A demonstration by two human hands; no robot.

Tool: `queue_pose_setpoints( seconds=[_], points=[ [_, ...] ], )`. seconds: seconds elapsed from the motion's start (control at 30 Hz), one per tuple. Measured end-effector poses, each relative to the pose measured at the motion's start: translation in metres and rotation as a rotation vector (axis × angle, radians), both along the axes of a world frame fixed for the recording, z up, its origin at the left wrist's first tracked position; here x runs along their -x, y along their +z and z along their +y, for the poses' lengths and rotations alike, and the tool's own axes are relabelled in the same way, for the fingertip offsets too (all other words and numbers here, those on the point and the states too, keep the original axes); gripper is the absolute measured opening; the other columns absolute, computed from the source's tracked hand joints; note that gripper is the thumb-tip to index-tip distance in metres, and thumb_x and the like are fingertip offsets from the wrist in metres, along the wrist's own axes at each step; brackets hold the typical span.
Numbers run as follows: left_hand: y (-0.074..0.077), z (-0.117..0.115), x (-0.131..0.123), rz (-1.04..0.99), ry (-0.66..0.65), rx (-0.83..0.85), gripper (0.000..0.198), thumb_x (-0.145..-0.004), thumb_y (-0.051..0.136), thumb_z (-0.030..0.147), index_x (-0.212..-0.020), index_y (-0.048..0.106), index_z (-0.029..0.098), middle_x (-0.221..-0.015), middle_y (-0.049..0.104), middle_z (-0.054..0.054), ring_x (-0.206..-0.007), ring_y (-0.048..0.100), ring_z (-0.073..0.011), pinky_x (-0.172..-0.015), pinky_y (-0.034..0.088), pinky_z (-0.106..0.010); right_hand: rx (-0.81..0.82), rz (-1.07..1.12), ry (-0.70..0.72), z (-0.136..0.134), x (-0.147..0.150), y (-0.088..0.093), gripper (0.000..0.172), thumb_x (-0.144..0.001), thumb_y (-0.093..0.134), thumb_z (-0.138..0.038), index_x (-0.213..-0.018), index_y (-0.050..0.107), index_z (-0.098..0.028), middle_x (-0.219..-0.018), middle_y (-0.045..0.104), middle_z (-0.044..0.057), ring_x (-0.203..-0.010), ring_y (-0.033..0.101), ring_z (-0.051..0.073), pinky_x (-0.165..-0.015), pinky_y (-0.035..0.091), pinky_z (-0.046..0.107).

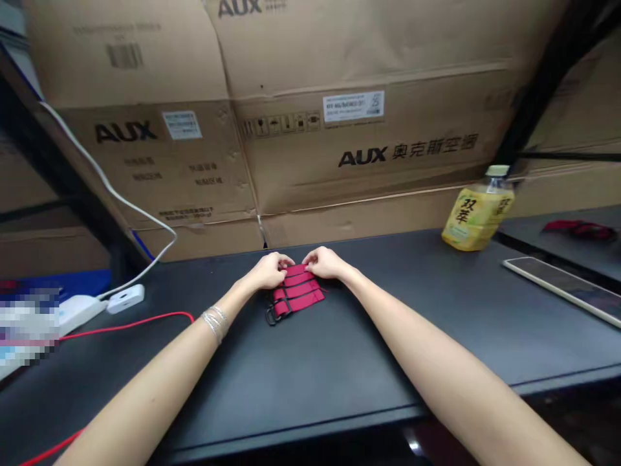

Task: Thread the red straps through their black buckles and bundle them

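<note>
Several short red webbing straps (pixel 303 301) with dark edges lie side by side in rows on the dark tabletop. Black buckles or rings (pixel 277 312) show at their left ends. My left hand (pixel 272 270), a silver bracelet on its wrist, has its thumb and fingers closed at the left end of the farthest strap. At that strap's right end my right hand (pixel 324 263) pinches with bent fingers. The fingertips partly hide both ends.
Large cardboard boxes (pixel 310 162) stand behind the dark table (pixel 301 375). A yellow drink bottle (pixel 477 210) and a phone (pixel 567 288) are at the right. A white power strip (pixel 80 314), white cable (pixel 114 191) and red cable (pixel 140 321) are at the left.
</note>
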State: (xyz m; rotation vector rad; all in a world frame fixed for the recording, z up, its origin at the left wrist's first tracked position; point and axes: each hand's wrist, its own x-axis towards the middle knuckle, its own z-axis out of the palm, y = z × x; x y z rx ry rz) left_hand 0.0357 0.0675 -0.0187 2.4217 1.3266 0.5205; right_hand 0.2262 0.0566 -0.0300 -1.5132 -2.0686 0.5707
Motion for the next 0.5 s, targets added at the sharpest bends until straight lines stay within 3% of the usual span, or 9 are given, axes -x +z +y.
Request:
queue_pose_setpoints(
  seconds=[0.27, 0.5],
  points=[
    [-0.015, 0.004, 0.004, -0.377, 0.080, 0.175, 0.015, -0.061, 0.046, 0.012, -0.068, 0.059, 0.014, -0.060, 0.060, 0.000, -0.054, 0.054, -0.0109, -0.052, 0.041, -0.019, -0.018, -0.050, -0.005, -0.002, 0.001, 0.003, 0.023, -0.069, 0.061, -0.015, -0.090, 0.071, -0.016, -0.078, 0.069, 0.004, -0.070, 0.060, 0.013, -0.064, 0.043, 0.019],
    [-0.015, 0.004, 0.005, -0.360, 0.083, 0.134, 0.015, -0.062, 0.046, 0.013, -0.069, 0.059, 0.014, -0.063, 0.061, 0.000, -0.057, 0.055, -0.0120, -0.054, 0.042, -0.020, -0.122, -0.102, 0.055, -0.009, 0.007, 0.001, 0.026, -0.071, 0.057, -0.018, -0.092, 0.071, -0.022, -0.078, 0.068, 0.002, -0.072, 0.060, 0.014, -0.068, 0.042, 0.021]
  ],
)
